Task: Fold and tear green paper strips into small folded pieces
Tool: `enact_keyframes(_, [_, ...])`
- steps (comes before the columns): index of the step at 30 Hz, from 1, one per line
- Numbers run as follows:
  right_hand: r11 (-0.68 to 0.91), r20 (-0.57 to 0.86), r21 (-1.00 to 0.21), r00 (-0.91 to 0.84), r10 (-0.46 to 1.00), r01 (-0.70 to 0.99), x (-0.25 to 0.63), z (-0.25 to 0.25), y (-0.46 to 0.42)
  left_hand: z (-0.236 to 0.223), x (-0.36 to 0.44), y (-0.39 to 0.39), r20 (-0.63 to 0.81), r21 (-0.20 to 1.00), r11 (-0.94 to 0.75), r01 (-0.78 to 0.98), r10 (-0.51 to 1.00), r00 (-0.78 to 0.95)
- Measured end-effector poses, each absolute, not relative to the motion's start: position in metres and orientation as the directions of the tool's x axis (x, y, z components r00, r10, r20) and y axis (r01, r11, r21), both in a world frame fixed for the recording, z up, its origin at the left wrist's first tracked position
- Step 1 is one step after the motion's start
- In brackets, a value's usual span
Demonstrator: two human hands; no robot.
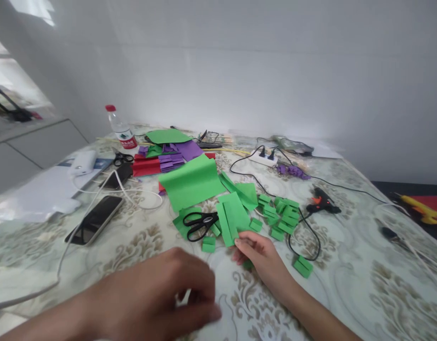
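While the left hand (161, 296) hovers at six o'clock with fingers curled loosely together, holding nothing visible, the right hand (259, 258) pinches the near end of a green paper strip (232, 218), which lies just right of the black scissors (199, 222).

A long green paper strip (230, 222) lies flat on the patterned tablecloth, running from far to near, its near end pinched at the fingertips. It overlaps wider green pieces. Black-handled scissors (200, 223) lie just to its left, blades closed, resting on more green paper.
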State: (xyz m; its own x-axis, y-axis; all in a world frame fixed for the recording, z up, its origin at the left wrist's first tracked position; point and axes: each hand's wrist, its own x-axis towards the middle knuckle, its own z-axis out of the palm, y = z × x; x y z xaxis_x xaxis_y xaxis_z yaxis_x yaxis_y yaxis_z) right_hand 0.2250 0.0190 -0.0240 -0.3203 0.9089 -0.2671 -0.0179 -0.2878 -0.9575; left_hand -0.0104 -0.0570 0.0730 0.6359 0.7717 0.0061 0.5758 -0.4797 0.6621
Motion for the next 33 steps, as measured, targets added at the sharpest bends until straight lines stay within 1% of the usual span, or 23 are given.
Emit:
enact_keyframes(1, [-0.289, -0.263, -0.957, -0.324, 0.909, -0.034, 0.225, -0.024, 0.019, 0.066, -0.003, -0.042, -0.002, 0.634, -0.485, 0.602, 0.778, 0.629])
enact_keyframes(3, [-0.278, -0.245, -0.959, -0.332, 0.911, -0.055, 0.225, -0.024, 0.018, 0.041, 0.008, -0.018, 0.119, 0.599, -0.495, 0.63, 0.833, 0.54])
enact_keyframes(4, [-0.271, -0.237, -0.961, -0.332, 0.913, -0.06, 0.225, -0.024, 0.017, 0.025, 0.011, -0.011, 0.173, 0.606, -0.485, 0.63, 0.854, 0.492])
enact_keyframes(6, [-0.258, -0.227, -0.964, -0.321, 0.92, -0.06, 0.225, -0.023, 0.015, -0.004, 0.013, -0.004, 0.306, 0.645, -0.502, 0.577, 0.861, 0.407])
enact_keyframes(8, [-0.236, -0.21, -0.97, -0.312, 0.927, -0.049, 0.225, -0.022, 0.011, -0.023, 0.009, -0.004, 0.347, 0.659, -0.51, 0.552, 0.858, 0.379])
enact_keyframes(11, [-0.188, -0.172, -0.982, -0.319, 0.932, -0.02, 0.225, -0.019, 0.003, -0.029, 0.002, -0.009, 0.382, 0.686, -0.529, 0.5, 0.846, 0.372])
enact_keyframes(13, [-0.179, -0.171, -0.984, -0.326, 0.93, 0.007, 0.224, -0.017, 0.0, -0.026, 0.0, -0.011, 0.389, 0.734, -0.515, 0.442, 0.853, 0.347])
enact_keyframes(16, [-0.179, -0.182, -0.983, -0.329, 0.927, 0.039, 0.223, -0.016, 0.0, -0.023, -0.001, -0.011, 0.358, 0.788, -0.48, 0.386, 0.867, 0.347])
enact_keyframes(19, [-0.167, -0.169, -0.985, -0.315, 0.934, 0.034, 0.221, -0.019, 0.004, -0.026, -0.001, -0.008, 0.302, 0.803, -0.445, 0.395, 0.877, 0.374])
enact_keyframes(23, [-0.175, -0.173, -0.984, -0.349, 0.921, 0.024, 0.221, -0.024, 0.008, -0.033, -0.002, -0.004, 0.228, 0.81, -0.385, 0.441, 0.901, 0.368])
enact_keyframes(25, [-0.195, -0.181, -0.981, -0.344, 0.921, -0.007, 0.22, -0.027, 0.007, -0.036, -0.002, -0.004, 0.21, 0.808, -0.374, 0.456, 0.905, 0.369])
enact_keyframes(28, [-0.245, -0.198, -0.964, -0.329, 0.923, -0.107, 0.218, -0.03, 0.006, -0.038, -0.001, -0.007, 0.221, 0.807, -0.364, 0.465, 0.916, 0.335])
enact_keyframes(33, [-0.289, -0.232, -0.948, -0.333, 0.914, -0.132, 0.217, -0.032, 0.005, -0.042, 0.001, -0.008, 0.278, 0.834, -0.372, 0.408, 0.921, 0.272])
